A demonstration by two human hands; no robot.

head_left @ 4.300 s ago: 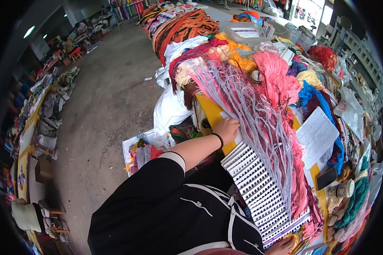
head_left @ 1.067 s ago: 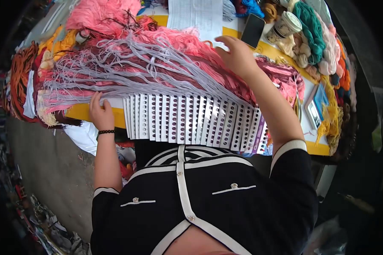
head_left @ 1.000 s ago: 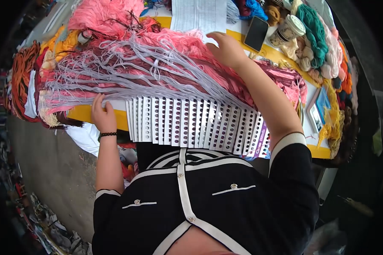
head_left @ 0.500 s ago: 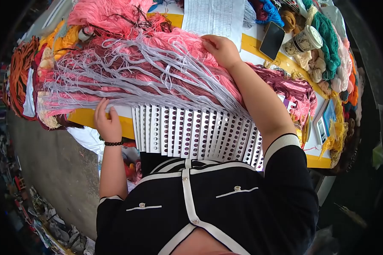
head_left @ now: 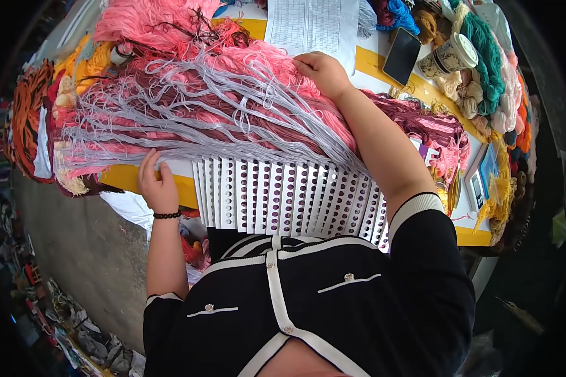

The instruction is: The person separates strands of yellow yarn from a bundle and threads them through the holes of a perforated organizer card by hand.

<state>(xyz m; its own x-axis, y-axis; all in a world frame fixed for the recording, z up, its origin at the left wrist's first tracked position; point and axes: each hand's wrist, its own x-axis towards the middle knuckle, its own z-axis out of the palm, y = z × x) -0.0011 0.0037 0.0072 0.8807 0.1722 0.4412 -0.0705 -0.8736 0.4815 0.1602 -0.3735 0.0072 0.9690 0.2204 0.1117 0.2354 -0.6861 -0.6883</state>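
Long grey-lilac yarn strands [head_left: 233,129] spread over pink yarn [head_left: 280,69] and dark red yarn on the table. Below their front edge lies a fanned row of white cards with punched holes [head_left: 289,195]. My left hand [head_left: 158,187], with a dark beaded bracelet at the wrist, rests at the table's front edge, thumb apart from the fingers, its fingertips at the lower edge of the strands. At the far side of the pink yarn is my right hand [head_left: 324,72], fingers bent down and pressed together on the yarn; what they pinch is too small to make out.
A printed sheet [head_left: 314,28] lies behind my right hand. Further right are a black phone [head_left: 401,56], a patterned cup with a white lid [head_left: 449,56] and green yarn [head_left: 482,56]. Orange-brown yarn [head_left: 30,125] hangs at the left end of the yellow-edged table [head_left: 470,236].
The view has swung from the table's side to above it. My right hand has come down from above the yarn onto its far edge, and its fingers have closed. My left hand stays near the front edge.
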